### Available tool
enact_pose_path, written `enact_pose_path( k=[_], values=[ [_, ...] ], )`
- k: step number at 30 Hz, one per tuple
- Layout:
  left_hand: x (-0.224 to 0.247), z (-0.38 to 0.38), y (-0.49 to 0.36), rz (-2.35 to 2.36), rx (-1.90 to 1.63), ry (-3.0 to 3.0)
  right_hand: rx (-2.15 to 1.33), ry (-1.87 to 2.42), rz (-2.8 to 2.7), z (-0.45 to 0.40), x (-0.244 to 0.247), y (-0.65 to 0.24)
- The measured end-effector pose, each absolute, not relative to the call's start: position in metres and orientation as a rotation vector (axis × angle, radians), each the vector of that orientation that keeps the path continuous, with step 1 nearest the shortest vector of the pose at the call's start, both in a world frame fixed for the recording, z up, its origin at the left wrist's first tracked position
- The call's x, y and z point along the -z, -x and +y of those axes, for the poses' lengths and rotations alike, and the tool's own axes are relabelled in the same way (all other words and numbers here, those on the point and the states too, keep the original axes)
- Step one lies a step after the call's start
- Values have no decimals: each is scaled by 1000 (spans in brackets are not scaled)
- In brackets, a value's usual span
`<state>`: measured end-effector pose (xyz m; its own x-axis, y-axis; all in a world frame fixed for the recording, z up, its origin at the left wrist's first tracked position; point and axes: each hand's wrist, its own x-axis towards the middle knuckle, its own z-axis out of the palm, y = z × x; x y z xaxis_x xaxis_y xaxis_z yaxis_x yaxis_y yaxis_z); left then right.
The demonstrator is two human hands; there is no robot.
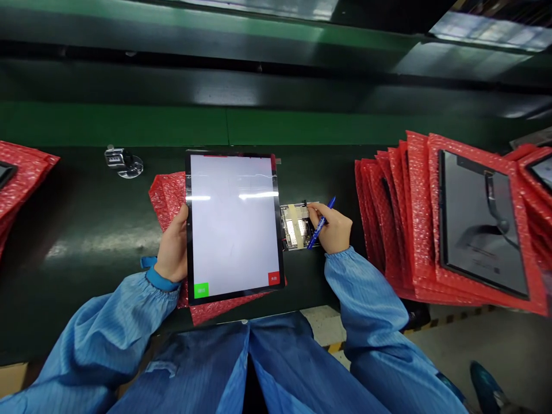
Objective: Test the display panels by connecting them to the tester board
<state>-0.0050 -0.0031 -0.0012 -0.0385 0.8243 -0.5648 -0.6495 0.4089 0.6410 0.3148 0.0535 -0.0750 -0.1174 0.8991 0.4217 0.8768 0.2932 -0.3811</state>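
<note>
Left hand (172,247) grips tablet's (235,224) left edge; right hand (334,230) holds pen (321,222).

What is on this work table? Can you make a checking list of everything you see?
Surface: dark bench, green strip behind.
Job's things: lit white tablet screen on a red bubble bag; taped circuit board at its right edge.
Clutter: stack of red bags right, one holding a dark panel; more red bags left; small metal counter.
Hands: left hand grips the tablet's edge; right hand holds a blue pen, touching the board.
Cables: nothing seen.
Surroundings: floor with striped tape.
</note>
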Motion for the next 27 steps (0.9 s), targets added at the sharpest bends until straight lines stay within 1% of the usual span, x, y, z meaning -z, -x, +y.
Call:
enact_pose_path(
  k=[4, 6, 7, 10, 11, 12, 14, 15, 18, 21, 23, 25, 27],
  values=[
    [8, -4, 9, 1026, -1176, -226, -6, 1573, -1985, 50, 70, -312],
    [8, -4, 9, 1016, -1170, -266, -65, 1532, -1900, 44, 58, -302],
    [8, -4, 9, 1013, -1173, -303, -185, 1491, -1853, 39, 51, -294],
    [9, -4, 8, 1036, -1229, -458, -749, 1252, -1836, 26, 21, -264],
    [9, -4, 10, 1058, -1269, -528, -883, 1161, -1888, 24, 11, -254],
    [9, -5, 14, 1088, -1315, -623, -943, 1082, -1944, 23, 2, -245],
    [5, -8, 26, 1159, -1343, -977, -881, 976, -2023, 26, -14, -231],
    [0, -9, 35, 1183, -1298, -1228, -810, 927, -2046, 30, -18, -226],
    [-18, -15, 60, 1120, -983, -1890, -555, 691, -2105, 46, -19, -218],
    [-29, -21, 72, 1144, -712, -2420, -322, 491, -2156, 60, -1, -215],
    [-25, -24, 71, 1299, -565, -2843, -132, 498, -2158, 67, 17, -214],
    [-15, -26, 68, 1413, -502, -3163, 24, 603, -2099, 73, 34, -213],
    [-6, -30, 66, 1384, -529, -3342, -9, 742, -2005, 78, 45, -212]
  ],
)
